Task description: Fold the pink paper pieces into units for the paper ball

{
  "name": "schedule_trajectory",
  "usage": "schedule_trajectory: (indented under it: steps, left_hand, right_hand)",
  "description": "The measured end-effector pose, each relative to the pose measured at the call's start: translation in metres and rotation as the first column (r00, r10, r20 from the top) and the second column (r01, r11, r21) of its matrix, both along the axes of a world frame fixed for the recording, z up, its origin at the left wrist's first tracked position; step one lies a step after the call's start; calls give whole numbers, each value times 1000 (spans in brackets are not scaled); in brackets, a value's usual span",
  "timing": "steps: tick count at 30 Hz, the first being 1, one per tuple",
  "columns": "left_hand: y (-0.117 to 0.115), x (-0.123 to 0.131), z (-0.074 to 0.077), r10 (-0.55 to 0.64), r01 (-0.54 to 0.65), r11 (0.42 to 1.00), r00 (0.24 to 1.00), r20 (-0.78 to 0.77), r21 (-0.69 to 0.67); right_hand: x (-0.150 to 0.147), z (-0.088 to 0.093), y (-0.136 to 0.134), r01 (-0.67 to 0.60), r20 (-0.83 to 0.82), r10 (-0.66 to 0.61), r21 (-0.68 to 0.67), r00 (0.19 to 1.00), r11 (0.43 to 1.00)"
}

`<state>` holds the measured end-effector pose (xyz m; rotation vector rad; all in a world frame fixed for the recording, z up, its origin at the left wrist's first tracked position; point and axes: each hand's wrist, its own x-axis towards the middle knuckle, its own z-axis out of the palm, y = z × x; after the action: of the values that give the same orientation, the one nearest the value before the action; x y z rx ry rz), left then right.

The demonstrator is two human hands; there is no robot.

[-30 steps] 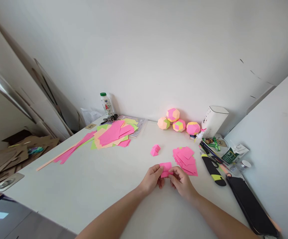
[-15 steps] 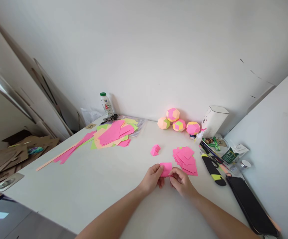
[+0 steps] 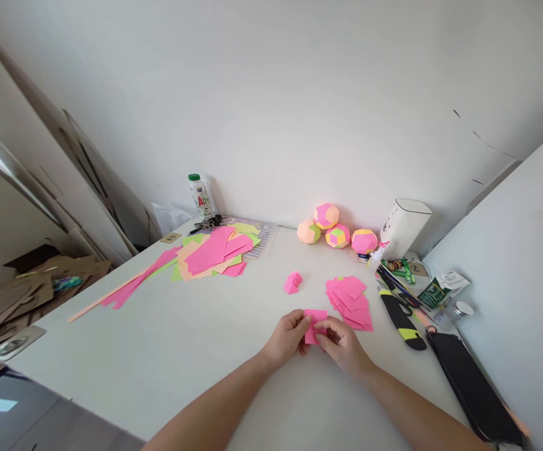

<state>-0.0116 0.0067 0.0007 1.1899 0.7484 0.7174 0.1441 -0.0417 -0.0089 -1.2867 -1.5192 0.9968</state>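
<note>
A small pink paper piece is pinched between both of my hands just above the white table. My left hand grips its left edge with fingers curled. My right hand pinches its right and lower edge. A stack of pink paper squares lies right behind my right hand. A small folded pink unit sits farther back on the table.
A spread of pink, green and peach sheets lies at the back left. Several paper polyhedra rest against the wall beside a white box. A yellow-black cutter, pens and a dark phone line the right side. A bottle stands at the back.
The pink piece has been turned and folded narrower between my fingers; my hands have drawn slightly closer together. Everything else on the table is unchanged.
</note>
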Motion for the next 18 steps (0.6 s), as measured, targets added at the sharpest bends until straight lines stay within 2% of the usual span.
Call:
schedule_trajectory:
  steps: [8,18]
  left_hand:
    - [-1,-2,10,-71,70,997,995,-73,-15]
    - [-1,-2,10,-42,40,999,994,-104,-28]
  right_hand:
    - [-1,5,-1,30,-67,-32,-31,997,999]
    - [1,1,-2,38,-119,-42,-41,992,998]
